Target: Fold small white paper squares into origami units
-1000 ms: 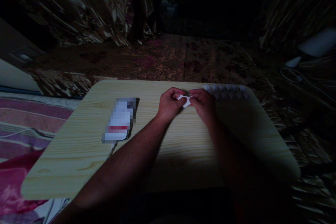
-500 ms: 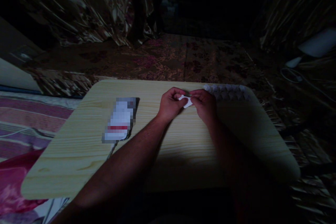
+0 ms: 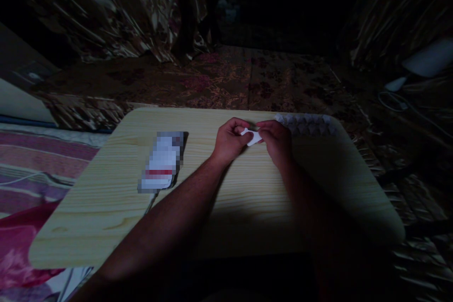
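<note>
A small white piece, which looks like folded paper (image 3: 253, 138), is held between my two hands above the far middle of the wooden table (image 3: 255, 188). My left hand (image 3: 230, 140) pinches its left side, thumb on top and fingers curled behind. On its right side, the thumb and bent forefinger of my right hand (image 3: 278, 139) close on it. The fingers partly cover the piece, so its full shape is hidden. Just beyond my right hand, several small pale folded pieces (image 3: 311, 125) sit in rows along the table's far edge.
A phone-like object (image 3: 161, 163), blurred by pixelation, lies on the table's left with a cable (image 3: 150, 203) running from its lower end. Patterned cloth (image 3: 226, 75) covers a ledge behind the table. A white lamp (image 3: 430, 59) stands at the right. Striped bedding (image 3: 38, 165) lies at the left.
My right thumb and fingers have shifted slightly on the white piece, so a little more of its right side shows. My left hand stays nearly still.
</note>
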Demonstrator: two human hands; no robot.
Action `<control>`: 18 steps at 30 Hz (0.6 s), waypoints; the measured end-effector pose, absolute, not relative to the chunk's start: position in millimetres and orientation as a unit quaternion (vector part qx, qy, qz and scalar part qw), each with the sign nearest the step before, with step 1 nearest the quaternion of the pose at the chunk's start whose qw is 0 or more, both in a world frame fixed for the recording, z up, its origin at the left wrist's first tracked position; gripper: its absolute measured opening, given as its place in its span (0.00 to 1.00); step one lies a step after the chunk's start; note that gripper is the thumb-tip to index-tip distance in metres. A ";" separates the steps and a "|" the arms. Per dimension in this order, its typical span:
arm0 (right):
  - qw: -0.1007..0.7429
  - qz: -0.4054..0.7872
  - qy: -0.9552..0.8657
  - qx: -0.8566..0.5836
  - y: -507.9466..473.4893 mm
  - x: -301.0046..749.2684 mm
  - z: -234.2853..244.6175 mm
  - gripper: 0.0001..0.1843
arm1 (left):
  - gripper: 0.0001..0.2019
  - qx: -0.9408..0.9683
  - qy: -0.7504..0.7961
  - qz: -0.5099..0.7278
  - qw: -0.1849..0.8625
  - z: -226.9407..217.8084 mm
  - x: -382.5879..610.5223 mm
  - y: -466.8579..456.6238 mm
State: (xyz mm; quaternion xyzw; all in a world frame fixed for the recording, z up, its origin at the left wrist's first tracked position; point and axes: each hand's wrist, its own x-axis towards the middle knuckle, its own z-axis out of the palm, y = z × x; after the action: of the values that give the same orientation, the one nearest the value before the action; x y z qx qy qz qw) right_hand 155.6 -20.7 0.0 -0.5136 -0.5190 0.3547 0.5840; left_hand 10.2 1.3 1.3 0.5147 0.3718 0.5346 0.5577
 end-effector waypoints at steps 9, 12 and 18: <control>0.566 0.299 -0.553 -0.533 -20.1 154.5 -0.7 0.12 | 0.14 0.522 0.376 0.529 0.554 1.8 11.2 0.2; 0.567 0.288 -0.557 -0.534 -22.4 154.1 2.2 0.10 | 0.14 0.519 0.371 0.529 0.560 0.6 11.3 1.0; 0.570 0.294 -0.551 -0.534 -22.9 154.9 3.4 0.09 | 0.15 0.513 0.362 0.525 0.574 -0.1 11.4 1.4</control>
State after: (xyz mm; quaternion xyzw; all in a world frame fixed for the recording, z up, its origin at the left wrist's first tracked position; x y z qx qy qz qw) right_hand 154.9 -22.9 3.4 -0.5339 -0.5507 0.2940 0.5703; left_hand 11.4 1.4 -0.1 0.5131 0.3617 0.5253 0.5745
